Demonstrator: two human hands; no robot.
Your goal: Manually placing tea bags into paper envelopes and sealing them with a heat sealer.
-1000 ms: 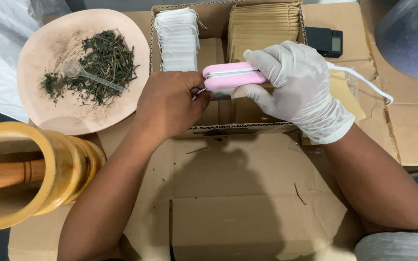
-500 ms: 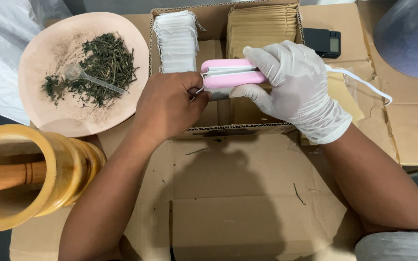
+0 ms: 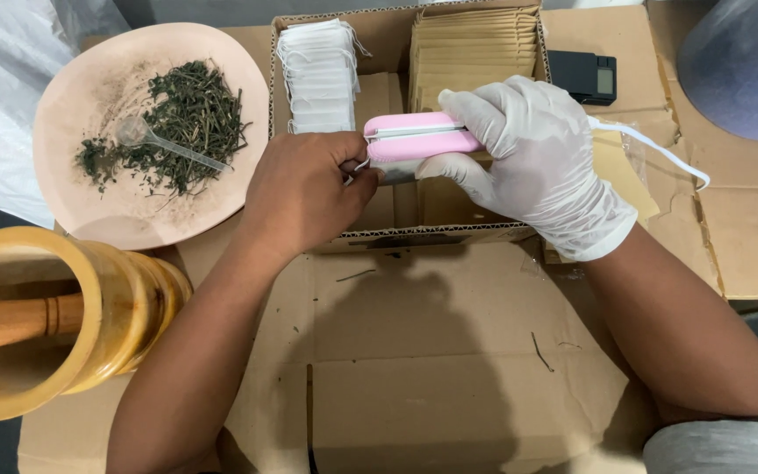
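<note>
Two hands are at work over one shallow cardboard box [image 3: 449, 235]. The right hand [image 3: 537, 158], in one white glove, is closed around one pink handheld sealer [image 3: 418, 136], its fingers wrapped over the top and thumb beneath, pressing the two halves together. One white cord [image 3: 660, 149] trails from the sealer past the wrist, off to that hand's right. The left hand [image 3: 304, 189], bare, meets the sealer's open end; its fingertips are drawn together in a pinch on something small and pale with a thin white string, though what exactly it is I cannot make out.

Just beyond the left hand stands one row of white sachets [image 3: 319, 75] packed upright in the box. Beyond the right hand sits one row of tan paper envelopes [image 3: 475, 44], and farther out to its right one small black digital scale [image 3: 582, 77].

Well to the left of the left hand rests one pink round plate [image 3: 81, 211] holding one pile of dried green herbs [image 3: 190, 123] and one clear plastic spoon [image 3: 155, 140]. Nearer the left forearm is one yellowish mortar [image 3: 125, 307] with one wooden pestle [image 3: 6, 323] lying in it. Flattened cardboard [image 3: 449, 369] covers the tabletop beneath both forearms.
</note>
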